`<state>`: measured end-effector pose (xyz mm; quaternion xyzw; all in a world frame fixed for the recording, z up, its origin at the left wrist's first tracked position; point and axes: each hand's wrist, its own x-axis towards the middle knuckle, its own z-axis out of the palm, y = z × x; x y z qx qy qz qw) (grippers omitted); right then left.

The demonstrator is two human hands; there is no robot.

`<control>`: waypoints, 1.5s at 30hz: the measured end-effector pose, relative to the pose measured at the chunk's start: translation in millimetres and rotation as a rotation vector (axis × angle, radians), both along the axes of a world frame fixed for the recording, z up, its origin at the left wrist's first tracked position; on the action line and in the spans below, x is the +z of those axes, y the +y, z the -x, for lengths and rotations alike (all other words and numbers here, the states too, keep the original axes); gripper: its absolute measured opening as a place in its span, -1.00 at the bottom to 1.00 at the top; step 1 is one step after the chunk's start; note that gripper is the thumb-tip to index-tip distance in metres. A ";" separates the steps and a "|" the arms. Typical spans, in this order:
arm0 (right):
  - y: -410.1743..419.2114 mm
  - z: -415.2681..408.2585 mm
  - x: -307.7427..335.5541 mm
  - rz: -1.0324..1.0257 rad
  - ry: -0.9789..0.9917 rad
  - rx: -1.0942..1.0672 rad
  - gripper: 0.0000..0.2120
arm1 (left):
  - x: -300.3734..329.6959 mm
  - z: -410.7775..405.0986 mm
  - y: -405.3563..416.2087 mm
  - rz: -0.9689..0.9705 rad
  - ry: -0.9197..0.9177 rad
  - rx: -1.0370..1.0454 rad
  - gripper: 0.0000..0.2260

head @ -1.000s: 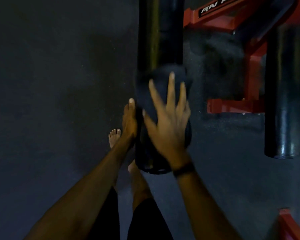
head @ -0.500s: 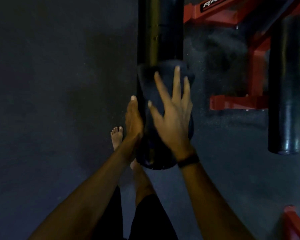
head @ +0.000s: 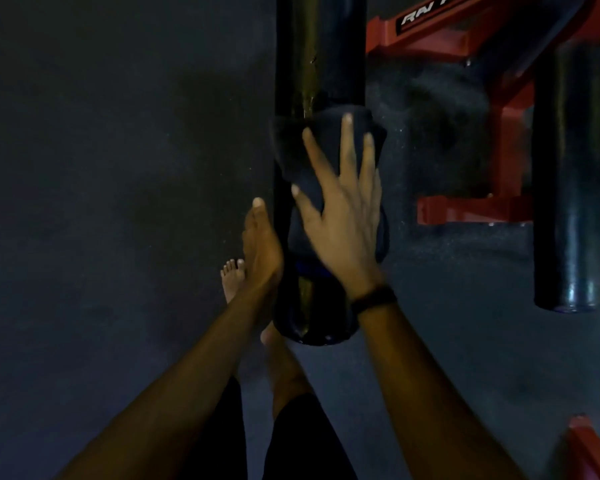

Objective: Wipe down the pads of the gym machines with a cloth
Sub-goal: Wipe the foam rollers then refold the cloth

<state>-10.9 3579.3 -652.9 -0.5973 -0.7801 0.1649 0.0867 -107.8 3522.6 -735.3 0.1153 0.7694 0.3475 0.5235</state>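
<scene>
A long black roller pad [head: 321, 57] runs from the top of the view down toward me, its round end near my wrists. A dark cloth [head: 293, 147] is draped over the pad. My right hand [head: 340, 216] lies flat on the cloth with straight, spread fingers, pressing it against the pad. My left hand [head: 262, 247] rests against the pad's left side, thumb up; its fingers are hidden behind the pad.
A second black roller pad [head: 572, 174] hangs at the right. The machine's red frame [head: 471, 209] with white lettering stands behind it, and another red piece [head: 593, 452] shows at the bottom right. Dark rubber floor [head: 118, 168] lies below, with my bare feet [head: 232, 277] under the pad.
My right hand has slid the cloth farther up the pad, away from me. The left hand has stayed at the pad's left side.
</scene>
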 end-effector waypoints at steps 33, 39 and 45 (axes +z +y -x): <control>17.8 -6.4 -4.4 0.056 0.208 -0.107 -0.40 | 61.0 -18.1 12.2 0.175 -0.044 -0.009 -0.44; -131.0 -36.4 3.0 0.048 -0.013 -0.032 -0.39 | 54.8 -10.9 6.9 0.234 -0.119 0.050 -0.48; -9.4 -2.0 -0.9 0.012 0.015 0.023 -0.37 | 48.2 -7.3 15.0 0.185 -0.084 -0.024 -0.49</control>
